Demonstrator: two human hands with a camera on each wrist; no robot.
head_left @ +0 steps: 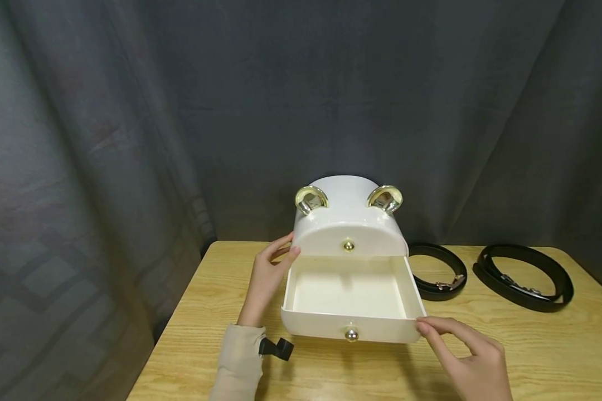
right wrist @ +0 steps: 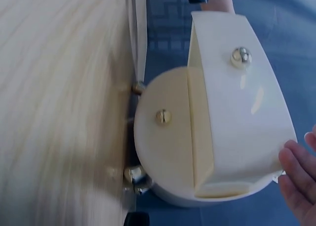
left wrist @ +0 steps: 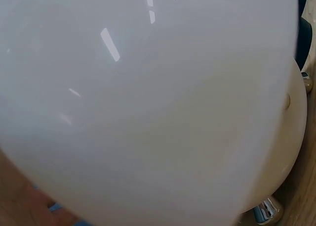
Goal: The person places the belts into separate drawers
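A glossy white storage box (head_left: 349,220) with two gold ear-shaped ornaments stands at the back of the wooden table (head_left: 532,356). Its lower drawer (head_left: 348,295) is pulled out and shows an empty cream inside; a round gold knob (head_left: 351,335) sits on its front. My left hand (head_left: 271,273) rests with straight fingers against the box's left side, by the drawer's back corner. My right hand (head_left: 461,348) touches the drawer's front right corner with its fingertips (right wrist: 296,161). The left wrist view is filled by the box's white wall (left wrist: 148,102).
Two coiled black belts lie on the table right of the box, one (head_left: 438,272) close to it and a larger one (head_left: 524,277) further right. A dark curtain (head_left: 130,139) hangs behind and to the left. The table's left edge runs near my left sleeve (head_left: 238,362).
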